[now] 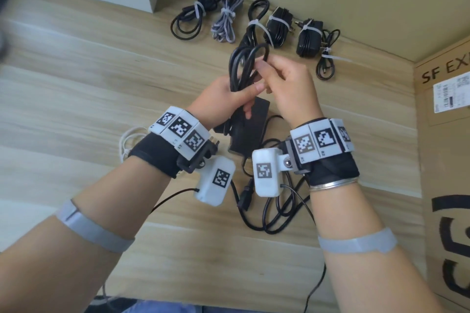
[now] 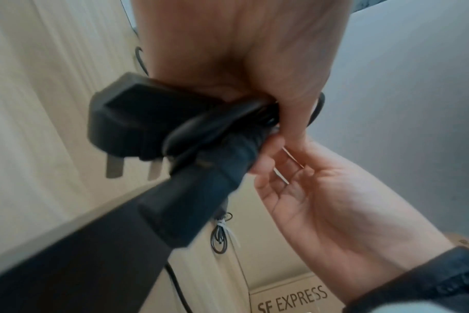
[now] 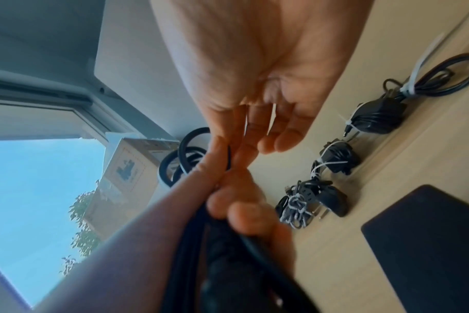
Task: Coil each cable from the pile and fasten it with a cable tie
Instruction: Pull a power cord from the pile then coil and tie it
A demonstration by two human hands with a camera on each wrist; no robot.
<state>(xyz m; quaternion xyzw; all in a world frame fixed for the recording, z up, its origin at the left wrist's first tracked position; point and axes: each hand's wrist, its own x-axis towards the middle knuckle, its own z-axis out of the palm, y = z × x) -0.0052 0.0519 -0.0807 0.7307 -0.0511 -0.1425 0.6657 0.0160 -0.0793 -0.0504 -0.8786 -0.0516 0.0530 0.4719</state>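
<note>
Black power cable (image 1: 243, 66) — coiled, raised above the table (image 1: 76, 84); left hand (image 1: 226, 99) gripped the loops to keep their shape, right hand (image 1: 287, 84) pinched one strand — apparently readying for a tie.

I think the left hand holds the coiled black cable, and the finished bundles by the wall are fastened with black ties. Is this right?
One detail is wrong: the ties on the finished bundles by the wall are white, not black, as the head view shows. The rest holds: the left hand holds the coiled black cable.
</note>
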